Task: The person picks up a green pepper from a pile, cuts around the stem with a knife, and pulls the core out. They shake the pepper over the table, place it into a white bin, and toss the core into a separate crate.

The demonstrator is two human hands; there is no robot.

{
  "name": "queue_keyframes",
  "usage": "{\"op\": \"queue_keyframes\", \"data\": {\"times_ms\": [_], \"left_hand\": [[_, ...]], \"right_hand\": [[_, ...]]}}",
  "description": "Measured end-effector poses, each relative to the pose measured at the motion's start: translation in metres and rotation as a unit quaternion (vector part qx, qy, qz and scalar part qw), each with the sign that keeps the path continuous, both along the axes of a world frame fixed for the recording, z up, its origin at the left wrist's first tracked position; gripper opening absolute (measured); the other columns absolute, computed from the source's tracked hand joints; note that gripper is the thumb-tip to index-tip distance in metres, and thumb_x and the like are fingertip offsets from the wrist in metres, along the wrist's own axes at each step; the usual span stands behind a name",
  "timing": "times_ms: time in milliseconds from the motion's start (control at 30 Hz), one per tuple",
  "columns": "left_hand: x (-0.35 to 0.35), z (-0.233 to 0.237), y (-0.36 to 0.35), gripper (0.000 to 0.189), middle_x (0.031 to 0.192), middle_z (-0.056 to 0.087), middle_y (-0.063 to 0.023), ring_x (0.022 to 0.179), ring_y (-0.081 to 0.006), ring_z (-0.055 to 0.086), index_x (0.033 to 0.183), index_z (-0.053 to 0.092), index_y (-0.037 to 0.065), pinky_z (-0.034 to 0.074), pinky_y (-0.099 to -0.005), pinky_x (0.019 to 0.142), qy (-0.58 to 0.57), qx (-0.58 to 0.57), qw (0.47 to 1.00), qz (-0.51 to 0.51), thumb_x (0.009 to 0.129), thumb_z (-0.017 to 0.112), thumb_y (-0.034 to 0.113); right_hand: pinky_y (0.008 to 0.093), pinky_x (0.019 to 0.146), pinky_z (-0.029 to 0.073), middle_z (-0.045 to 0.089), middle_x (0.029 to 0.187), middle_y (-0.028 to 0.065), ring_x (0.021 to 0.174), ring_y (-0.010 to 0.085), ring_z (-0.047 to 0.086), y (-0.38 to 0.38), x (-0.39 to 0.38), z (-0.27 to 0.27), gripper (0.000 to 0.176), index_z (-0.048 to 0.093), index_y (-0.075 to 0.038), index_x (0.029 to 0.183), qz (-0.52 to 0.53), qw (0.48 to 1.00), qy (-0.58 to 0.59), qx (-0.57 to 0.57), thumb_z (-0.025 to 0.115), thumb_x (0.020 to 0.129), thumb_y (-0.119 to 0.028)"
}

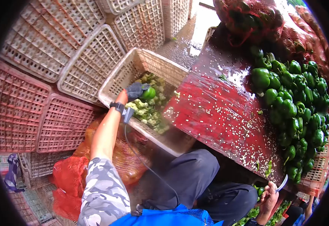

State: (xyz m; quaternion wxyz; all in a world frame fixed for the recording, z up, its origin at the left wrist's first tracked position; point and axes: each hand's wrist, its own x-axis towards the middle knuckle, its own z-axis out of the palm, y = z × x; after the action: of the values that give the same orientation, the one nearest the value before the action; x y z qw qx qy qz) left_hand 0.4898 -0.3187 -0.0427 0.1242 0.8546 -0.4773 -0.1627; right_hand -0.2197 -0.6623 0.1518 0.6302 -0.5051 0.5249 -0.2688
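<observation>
My left hand, in a dark glove, grips a green bell pepper inside the pale plastic crate. Below it in the crate lies a heap of pale green pepper cores. At the lower right, my bare right hand is closed around a small knife; its curved blade points up and its handle is mostly hidden. Between my hands is a red tabletop, wet and scattered with pale seeds. Many whole green peppers are piled along its right side.
Stacked perforated crates wall off the left, some of them reddish. Orange-red mesh sacks sit by my left arm. Full mesh sacks stand behind the pepper pile. A cable runs from my left wrist across my lap.
</observation>
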Motion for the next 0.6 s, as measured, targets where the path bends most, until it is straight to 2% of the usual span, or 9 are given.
{"op": "queue_keyframes", "data": {"times_ms": [67, 133, 167, 233, 267, 300, 433, 467, 600], "left_hand": [[-0.004, 0.028, 0.024, 0.038, 0.102, 0.075, -0.0113, 0.092, -0.0217, 0.072, 0.125, 0.065, 0.003, 0.057, -0.0371, 0.082, 0.115, -0.206, 0.971, -0.04, 0.099, 0.058, 0.03], [-0.037, 0.087, 0.014, 0.045, 0.114, 0.072, -0.0103, 0.104, -0.0177, 0.068, 0.13, 0.06, 0.0, 0.055, -0.0367, 0.089, 0.257, -0.265, 0.929, -0.011, 0.1, 0.058, 0.033], [-0.056, 0.104, 0.006, 0.052, 0.118, 0.07, -0.01, 0.11, -0.0186, 0.066, 0.137, 0.055, -0.001, 0.052, -0.0355, 0.096, 0.437, -0.365, 0.822, -0.024, 0.101, 0.058, 0.036], [-0.081, 0.139, -0.015, 0.059, 0.122, 0.069, -0.0123, 0.111, -0.0206, 0.065, 0.137, 0.055, -0.003, 0.048, -0.0361, 0.101, 0.298, -0.346, 0.888, -0.045, 0.102, 0.052, 0.045], [-0.101, 0.158, -0.032, 0.067, 0.121, 0.07, -0.0145, 0.11, -0.0224, 0.066, 0.135, 0.055, -0.005, 0.047, -0.0363, 0.103, 0.268, -0.355, 0.893, -0.074, 0.104, 0.045, 0.053], [-0.125, 0.181, -0.049, 0.054, 0.122, 0.067, -0.0093, 0.108, -0.0185, 0.063, 0.142, 0.051, 0.001, 0.049, -0.0352, 0.099, 0.346, -0.368, 0.858, -0.094, 0.102, 0.055, 0.037], [-0.208, 0.238, -0.126, 0.078, 0.12, 0.066, -0.0132, 0.108, -0.0218, 0.063, 0.147, 0.047, -0.001, 0.048, -0.0381, 0.099, 0.286, -0.361, 0.861, -0.215, 0.098, 0.053, 0.061], [-0.235, 0.255, -0.146, 0.057, 0.115, 0.071, -0.0136, 0.103, -0.0236, 0.068, 0.135, 0.057, 0.001, 0.051, -0.0372, 0.098, 0.291, -0.361, 0.864, -0.196, 0.094, 0.069, 0.039], [-0.315, 0.266, -0.207, 0.061, 0.122, 0.069, -0.0169, 0.111, -0.0257, 0.066, 0.134, 0.057, 0.0, 0.05, -0.0367, 0.1, 0.191, -0.395, 0.871, -0.22, 0.08, 0.08, 0.013]], "right_hand": [[0.0179, 0.037, 0.04, 0.065, 0.083, 0.0043, 0.048, 0.0049, 0.054, -0.004, 0.018, 0.01, 0.027, 0.06, 0.0, 0.115, 0.052, 0.996, 0.038, -0.054, 0.06, 0.103, -0.025], [0.0172, 0.038, 0.038, 0.063, 0.081, 0.0023, 0.047, 0.003, 0.05, -0.004, 0.047, 0.03, 0.022, 0.061, -0.001, 0.114, 0.096, 0.988, 0.061, -0.103, 0.058, 0.103, -0.02], [0.0179, 0.04, 0.037, 0.062, 0.08, 0.0012, 0.048, 0.0023, 0.048, 0.002, 0.069, 0.047, 0.021, 0.063, 0.0, 0.114, 0.115, 0.985, 0.056, -0.117, 0.058, 0.102, -0.017], [0.0191, 0.043, 0.038, 0.062, 0.079, 0.0005, 0.052, 0.0019, 0.047, 0.015, 0.111, 0.073, 0.021, 0.065, -0.001, 0.115, 0.173, 0.965, 0.059, -0.19, 0.06, 0.098, -0.012], [0.0196, 0.046, 0.039, 0.064, 0.08, 0.001, 0.054, 0.0022, 0.049, 0.02, 0.126, 0.08, 0.023, 0.067, -0.001, 0.117, 0.21, 0.943, 0.069, -0.248, 0.062, 0.096, -0.01], [0.0213, 0.049, 0.042, 0.066, 0.084, 0.0027, 0.057, 0.0036, 0.052, 0.034, 0.146, 0.092, 0.026, 0.068, -0.003, 0.119, 0.23, 0.936, 0.066, -0.256, 0.064, 0.094, -0.008], [0.0308, 0.081, 0.054, 0.074, 0.105, 0.0088, 0.093, 0.0143, 0.067, 0.055, 0.197, 0.098, 0.05, 0.061, -0.004, 0.134, 0.337, 0.824, 0.033, -0.453, 0.075, 0.086, -0.011], [0.0332, 0.088, 0.053, 0.073, 0.104, 0.01, 0.095, 0.0168, 0.068, 0.058, 0.203, 0.102, 0.059, 0.06, -0.005, 0.137, 0.353, 0.829, 0.026, -0.433, 0.081, 0.083, -0.014], [0.0303, 0.083, 0.055, 0.07, 0.114, 0.0111, 0.101, 0.0139, 0.068, 0.055, 0.194, 0.098, 0.066, 0.057, -0.004, 0.14, 0.288, 0.857, -0.101, -0.415, 0.083, 0.079, -0.011]]}}
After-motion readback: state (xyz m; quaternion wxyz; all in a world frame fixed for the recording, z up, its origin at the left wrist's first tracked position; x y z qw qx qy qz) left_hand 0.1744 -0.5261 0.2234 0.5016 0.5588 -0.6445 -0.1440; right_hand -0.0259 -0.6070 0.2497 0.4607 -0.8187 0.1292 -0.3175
